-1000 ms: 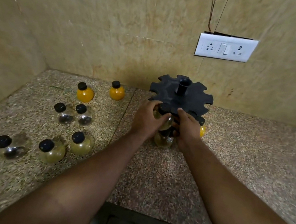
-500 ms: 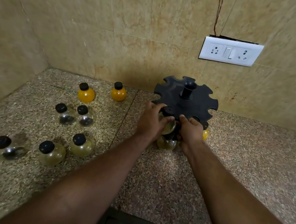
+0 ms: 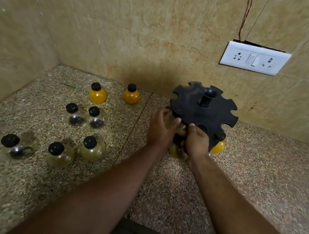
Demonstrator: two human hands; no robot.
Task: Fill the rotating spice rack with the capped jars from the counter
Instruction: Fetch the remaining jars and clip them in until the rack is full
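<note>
1. The rack [image 3: 205, 111], a black notched disc with a centre post, stands right of centre on the speckled counter [image 3: 259, 179], close to the back wall.
2. The left hand [image 3: 160, 130] reaches under the rack's near-left edge, fingers curled round a pale jar [image 3: 180, 127] at a notch; only a sliver of the jar shows.
3. The right hand [image 3: 197, 141] meets it from the right, thumb against the disc's near edge, fingers bent at the lower tier. Whether it grips a jar or the rack I cannot tell.
4. A pale yellow jar [image 3: 178, 153] hangs low in the rack below both hands.
5. An orange jar [image 3: 218, 146] sits in the rack at the lower right of the disc.
6. Seven capped jars stand loose on the counter at left: two orange [image 3: 97, 95] at the back, two clear [image 3: 74, 119] mid-left, two pale yellow [image 3: 92, 150] nearer, one clear [image 3: 16, 150] at far left.
7. A white socket plate [image 3: 254, 58] is on the wall, upper right.
</note>
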